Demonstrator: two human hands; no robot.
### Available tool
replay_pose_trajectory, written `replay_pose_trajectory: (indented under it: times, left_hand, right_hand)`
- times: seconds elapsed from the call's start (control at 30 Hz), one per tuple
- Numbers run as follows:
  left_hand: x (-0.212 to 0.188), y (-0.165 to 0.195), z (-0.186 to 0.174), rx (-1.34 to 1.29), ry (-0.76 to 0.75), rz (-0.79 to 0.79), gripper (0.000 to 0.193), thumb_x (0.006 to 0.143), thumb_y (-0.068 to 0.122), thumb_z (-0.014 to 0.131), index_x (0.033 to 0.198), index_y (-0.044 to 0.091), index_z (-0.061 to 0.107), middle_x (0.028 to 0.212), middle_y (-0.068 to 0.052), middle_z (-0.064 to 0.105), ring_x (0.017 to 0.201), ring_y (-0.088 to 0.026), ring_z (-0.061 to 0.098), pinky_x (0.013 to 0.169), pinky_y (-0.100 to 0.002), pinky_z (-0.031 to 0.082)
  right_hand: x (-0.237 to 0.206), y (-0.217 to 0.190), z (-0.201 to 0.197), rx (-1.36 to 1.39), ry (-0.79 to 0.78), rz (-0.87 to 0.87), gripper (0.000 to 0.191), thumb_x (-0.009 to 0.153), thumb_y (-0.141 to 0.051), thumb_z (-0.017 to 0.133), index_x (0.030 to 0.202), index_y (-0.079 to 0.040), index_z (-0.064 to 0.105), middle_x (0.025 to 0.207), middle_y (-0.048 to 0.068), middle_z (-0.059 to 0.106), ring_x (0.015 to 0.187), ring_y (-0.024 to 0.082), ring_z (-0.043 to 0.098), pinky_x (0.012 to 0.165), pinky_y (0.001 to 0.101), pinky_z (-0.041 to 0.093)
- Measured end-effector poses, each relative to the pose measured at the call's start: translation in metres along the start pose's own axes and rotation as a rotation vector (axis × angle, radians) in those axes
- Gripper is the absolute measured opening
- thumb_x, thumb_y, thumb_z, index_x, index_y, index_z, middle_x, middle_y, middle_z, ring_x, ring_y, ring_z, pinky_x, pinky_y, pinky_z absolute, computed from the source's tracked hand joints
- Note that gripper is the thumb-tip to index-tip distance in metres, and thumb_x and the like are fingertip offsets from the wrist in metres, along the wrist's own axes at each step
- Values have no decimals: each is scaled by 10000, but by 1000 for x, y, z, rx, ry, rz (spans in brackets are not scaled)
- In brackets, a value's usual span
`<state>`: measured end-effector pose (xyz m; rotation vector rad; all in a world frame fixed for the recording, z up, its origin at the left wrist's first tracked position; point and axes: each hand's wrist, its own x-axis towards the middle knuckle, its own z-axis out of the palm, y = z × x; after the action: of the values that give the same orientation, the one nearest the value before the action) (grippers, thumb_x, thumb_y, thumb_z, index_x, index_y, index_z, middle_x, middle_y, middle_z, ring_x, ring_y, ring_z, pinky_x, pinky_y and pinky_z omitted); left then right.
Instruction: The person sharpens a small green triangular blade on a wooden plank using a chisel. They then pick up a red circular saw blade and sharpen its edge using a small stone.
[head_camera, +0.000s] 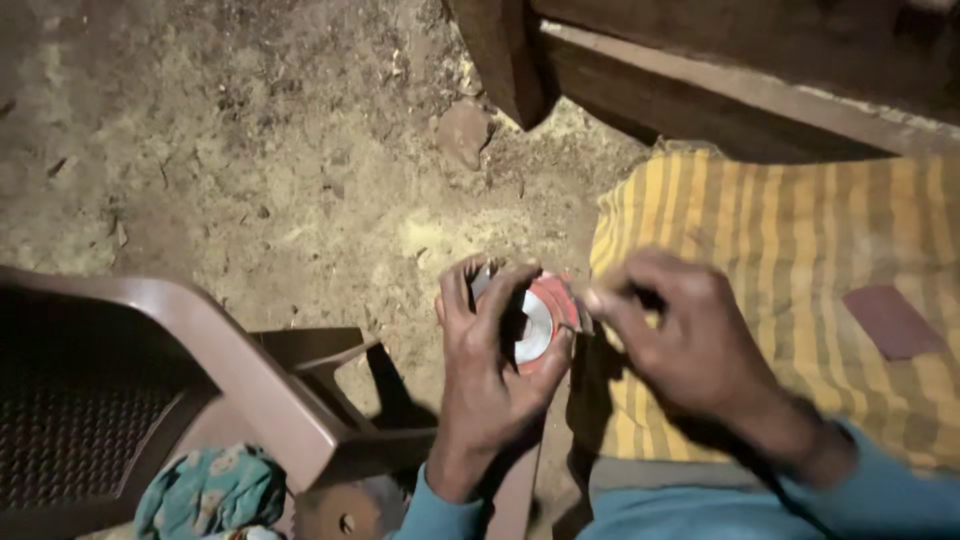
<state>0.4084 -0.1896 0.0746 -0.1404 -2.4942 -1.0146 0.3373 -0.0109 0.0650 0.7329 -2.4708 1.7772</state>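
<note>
- Centre of the frame: the left hand (492, 375) wraps its fingers around a small round tin (535, 320), red with a silver face, holding it above the dirt ground (280, 190).
- The right hand (690, 345), blurred, pinches at the tin's right edge; what sits between its fingertips I cannot tell.
- A striped yellow cloth (800, 270) lies at right, a brown plastic chair (200, 370) at lower left.
- Risk: the grip looks loose and the light is poor, so the tin could slip and fall to the dirt, spilling whatever it holds.
</note>
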Motion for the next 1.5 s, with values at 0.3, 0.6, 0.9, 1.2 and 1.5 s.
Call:
replay_pose_trajectory:
  times: [0.3,0.6,0.9,1.2,1.5]
  left_hand:
    - [2,3,0,-35,-2,-30,557,774,206,787,1285,44,634,1230,-206,519,1238,-383,510,1056,-486,439]
    - [1,2,-1,-46,36,35,565,785,194,780,1298,21,621,1259,-236,496,1253,-397,506,1070,-488,448]
    - [0,1,2,-56,30,14,563,776,187,789,1293,32,626,1206,-196,526,1206,-368,530,1051,-460,466]
    - [0,1,2,-14,39,36,561,741,182,796,1258,31,639,1173,-232,526,1180,-378,517,1049,-466,437]
    - [0,0,3,13,53,56,559,728,173,808,1251,57,647,1204,-204,513,1196,-389,496,1058,-483,412]
  right_hand:
    - [-2,0,-5,-147,-27,-158,124,873,-113,712,846,7,707,703,122,590,624,240,585,569,382,447]
    - [-4,-2,-8,-179,-22,-193,104,860,-90,706,886,9,725,754,138,580,680,264,582,540,385,460]
    - [-9,-6,-7,-222,20,-327,70,836,-14,712,899,0,685,791,139,532,712,299,572,621,416,446]
    - [-11,-9,-8,-342,2,-482,107,836,12,706,883,2,610,820,151,489,793,344,529,704,457,448]
    - [-9,-10,-9,-432,-25,-528,131,771,60,691,851,23,594,802,154,459,772,344,510,688,465,438]
